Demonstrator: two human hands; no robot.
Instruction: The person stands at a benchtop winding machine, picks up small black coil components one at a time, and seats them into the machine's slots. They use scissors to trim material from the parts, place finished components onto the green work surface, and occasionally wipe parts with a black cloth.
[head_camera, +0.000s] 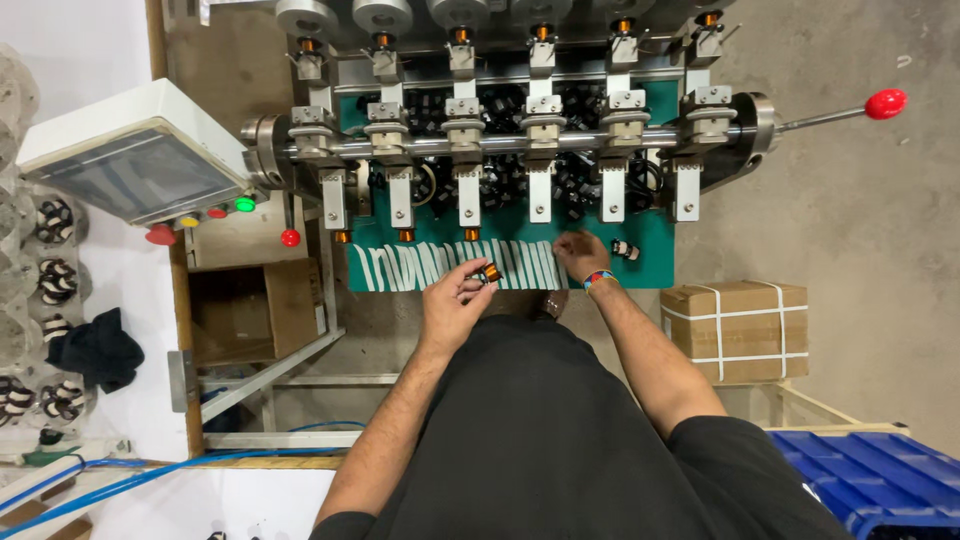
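My left hand (455, 295) holds a small copper-wound coil (489, 272) by its fingertips, just above the front edge of the green machine table (655, 265). My right hand (580, 252) rests flat on several white tape strips (440, 266) laid across that table, fingers spread, nothing gripped. A second small coil (626, 249) lies on the green surface just right of my right hand. A coloured band is on my right wrist.
Behind stands a winding machine with several metal spindle stations (543, 130) and a red-knobbed lever (885, 103). A control box (130, 160) with coloured buttons is at left, trays of coils (55, 280) beyond it. A strapped cardboard box (735, 325) and blue crate (870, 480) sit right.
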